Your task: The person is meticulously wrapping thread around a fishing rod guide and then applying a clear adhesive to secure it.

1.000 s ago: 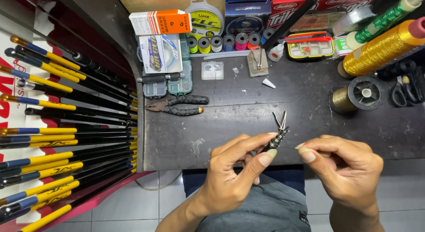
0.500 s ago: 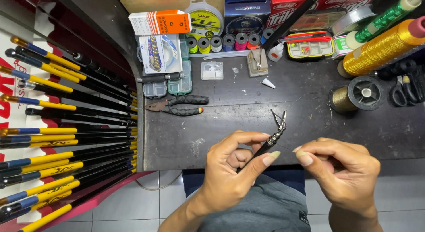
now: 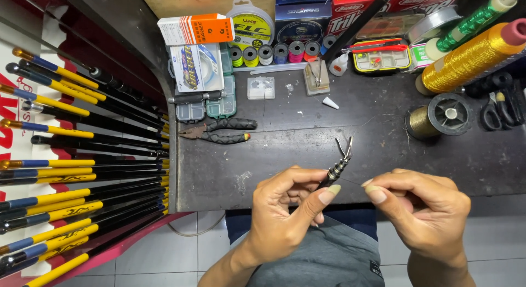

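A dark workbench (image 3: 285, 155) is carrying the clutter, all of it lying beyond the fingers. Black-handled pliers (image 3: 219, 131) are lying to the left of the fingers, with small clear tackle boxes (image 3: 215, 107) just past them. A row of small thread spools (image 3: 279, 52) is standing far ahead of the fingers by the back edge. A gold wire spool (image 3: 438, 116) is sitting ahead and to the right of the fingers, and a big gold thread cone (image 3: 471, 54) is lying beyond it. Black scissors (image 3: 496, 111) are resting at the far right.
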